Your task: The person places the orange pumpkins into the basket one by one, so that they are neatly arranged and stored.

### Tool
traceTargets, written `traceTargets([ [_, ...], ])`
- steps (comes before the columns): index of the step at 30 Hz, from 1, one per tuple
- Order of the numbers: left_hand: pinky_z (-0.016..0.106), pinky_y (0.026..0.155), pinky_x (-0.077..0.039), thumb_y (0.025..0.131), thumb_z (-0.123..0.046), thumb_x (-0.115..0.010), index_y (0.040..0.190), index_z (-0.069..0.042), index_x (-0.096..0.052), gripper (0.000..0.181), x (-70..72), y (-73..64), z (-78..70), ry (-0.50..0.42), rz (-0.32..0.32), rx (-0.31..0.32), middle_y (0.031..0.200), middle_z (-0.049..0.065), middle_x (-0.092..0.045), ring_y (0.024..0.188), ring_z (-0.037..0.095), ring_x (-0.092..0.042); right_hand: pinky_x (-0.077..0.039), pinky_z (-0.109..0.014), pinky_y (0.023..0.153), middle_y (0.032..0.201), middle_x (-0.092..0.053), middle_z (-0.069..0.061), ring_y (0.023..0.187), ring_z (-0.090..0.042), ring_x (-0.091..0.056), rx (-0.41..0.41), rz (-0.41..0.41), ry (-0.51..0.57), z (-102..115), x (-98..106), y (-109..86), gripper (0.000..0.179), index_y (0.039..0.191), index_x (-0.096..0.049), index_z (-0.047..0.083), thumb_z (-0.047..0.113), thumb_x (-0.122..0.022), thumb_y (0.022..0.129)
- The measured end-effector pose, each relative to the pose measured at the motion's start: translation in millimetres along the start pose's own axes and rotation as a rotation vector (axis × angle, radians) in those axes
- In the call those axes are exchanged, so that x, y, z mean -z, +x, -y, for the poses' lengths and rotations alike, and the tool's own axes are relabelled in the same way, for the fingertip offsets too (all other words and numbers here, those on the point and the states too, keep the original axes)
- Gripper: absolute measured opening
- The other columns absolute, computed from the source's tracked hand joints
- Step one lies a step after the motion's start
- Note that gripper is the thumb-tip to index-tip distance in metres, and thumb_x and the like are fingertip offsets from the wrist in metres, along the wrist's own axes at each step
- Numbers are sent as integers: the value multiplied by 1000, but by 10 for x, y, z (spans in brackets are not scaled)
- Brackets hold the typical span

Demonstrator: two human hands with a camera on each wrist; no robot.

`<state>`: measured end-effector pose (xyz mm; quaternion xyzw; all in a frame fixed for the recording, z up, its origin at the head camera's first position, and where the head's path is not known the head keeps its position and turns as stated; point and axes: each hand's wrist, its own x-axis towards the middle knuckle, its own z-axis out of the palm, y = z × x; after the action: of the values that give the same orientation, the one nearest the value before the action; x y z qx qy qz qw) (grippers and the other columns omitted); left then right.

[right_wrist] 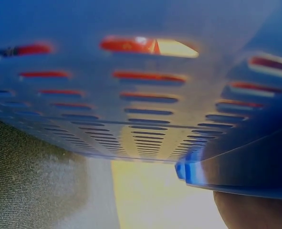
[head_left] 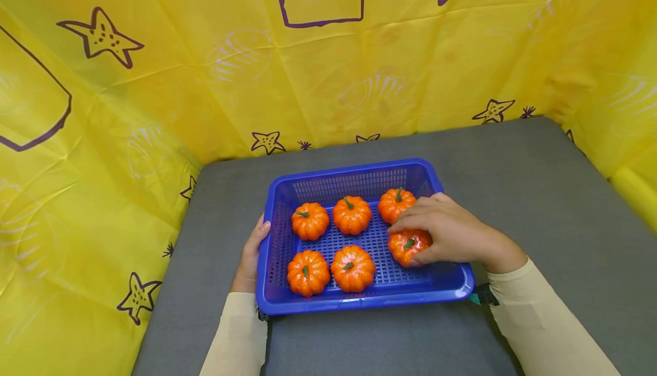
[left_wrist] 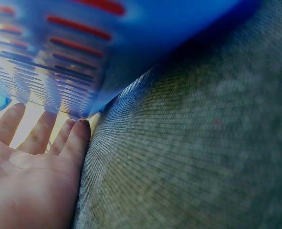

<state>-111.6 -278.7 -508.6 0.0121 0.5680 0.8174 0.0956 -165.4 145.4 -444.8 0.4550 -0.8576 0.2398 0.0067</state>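
A blue plastic basket (head_left: 354, 304) with slotted walls sits on the grey cloth surface. Several small orange pumpkins with green stems lie inside in two rows. At the near right, my right hand (head_left: 457, 232) grips one pumpkin (head_left: 402, 246) from above, thumb on its near side and fingers over the far side. Just beyond those fingers is another pumpkin (head_left: 395, 205). My left hand (head_left: 250, 256) rests against the basket's left side, thumb near the rim. In the left wrist view its fingers (left_wrist: 38, 133) reach out fairly straight at the slotted wall.
Two pumpkins at the near left (head_left: 308, 273) and near middle (head_left: 353, 269) face two at the far left (head_left: 310, 221) and far middle (head_left: 352, 215). Grey cloth (head_left: 518, 188) surrounds the basket. Yellow printed fabric (head_left: 318, 91) hangs behind and at both sides.
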Motion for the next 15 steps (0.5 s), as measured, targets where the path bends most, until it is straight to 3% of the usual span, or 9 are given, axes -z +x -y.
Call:
traceTargets([
  [15,46,110,-50,112,-38,-41,174,-24,-22,67,10,18,9,4,27,-24,163,15,-44,134,29,-58,-39,-43,88,124,-74,16,114,-16,-63,8,35,-66,3,6,-3,51,127,-82,29,46,-95,81],
])
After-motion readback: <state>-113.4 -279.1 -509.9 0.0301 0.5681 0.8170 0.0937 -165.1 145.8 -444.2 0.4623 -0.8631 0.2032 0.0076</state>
